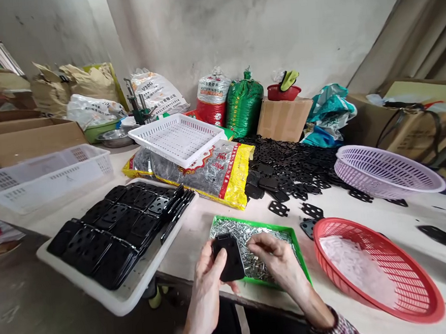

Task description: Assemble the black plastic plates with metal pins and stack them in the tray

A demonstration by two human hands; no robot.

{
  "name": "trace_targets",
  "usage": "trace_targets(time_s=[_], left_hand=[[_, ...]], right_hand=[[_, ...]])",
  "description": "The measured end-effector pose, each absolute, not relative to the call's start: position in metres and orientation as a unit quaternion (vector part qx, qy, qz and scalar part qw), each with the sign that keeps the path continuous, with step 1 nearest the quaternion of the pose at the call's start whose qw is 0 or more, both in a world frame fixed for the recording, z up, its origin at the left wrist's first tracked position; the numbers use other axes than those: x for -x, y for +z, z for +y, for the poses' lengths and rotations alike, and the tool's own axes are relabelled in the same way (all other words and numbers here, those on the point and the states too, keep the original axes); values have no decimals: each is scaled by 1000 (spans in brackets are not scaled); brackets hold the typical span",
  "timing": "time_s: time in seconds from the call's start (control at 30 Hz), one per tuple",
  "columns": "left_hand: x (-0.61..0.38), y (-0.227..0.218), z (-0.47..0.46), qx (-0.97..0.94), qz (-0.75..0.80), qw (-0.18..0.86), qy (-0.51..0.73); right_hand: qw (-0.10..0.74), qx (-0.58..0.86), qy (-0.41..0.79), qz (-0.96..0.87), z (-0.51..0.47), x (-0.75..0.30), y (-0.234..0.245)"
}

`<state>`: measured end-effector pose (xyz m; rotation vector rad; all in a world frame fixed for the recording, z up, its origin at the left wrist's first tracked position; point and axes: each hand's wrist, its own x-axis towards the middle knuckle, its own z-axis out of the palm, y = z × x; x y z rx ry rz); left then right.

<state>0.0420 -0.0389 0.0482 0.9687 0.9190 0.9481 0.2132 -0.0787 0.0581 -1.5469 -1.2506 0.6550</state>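
Observation:
My left hand grips a small black plastic plate with rounded corners, the thumb lying across its face. Just to the right, my right hand is closed in a pinch over a green tray of loose metal pins. Whatever those fingertips hold, if anything, is too small to make out. Beside my right forearm stands a red plastic basket with whitish translucent pieces in it.
At left, a white tray holds stacked black plates. A white perforated basket rests on a yellow-edged bag. Black parts lie heaped behind, near a purple basket. Sacks and a cardboard box line the wall.

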Motion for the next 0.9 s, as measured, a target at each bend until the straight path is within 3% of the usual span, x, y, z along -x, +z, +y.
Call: trace_targets(time_s=[0.1,0.23,0.9], left_hand=[[-46,51,-43,-455,398,695,389],[-49,54,-48,-486,395,687,369],[-52,56,-54,-539,384,669,338]], right_hand=[[618,545,420,-380,-81,-213,64],[663,461,509,-300,-86,-210,69],[613,552,432,-364,-98,-215,79]])
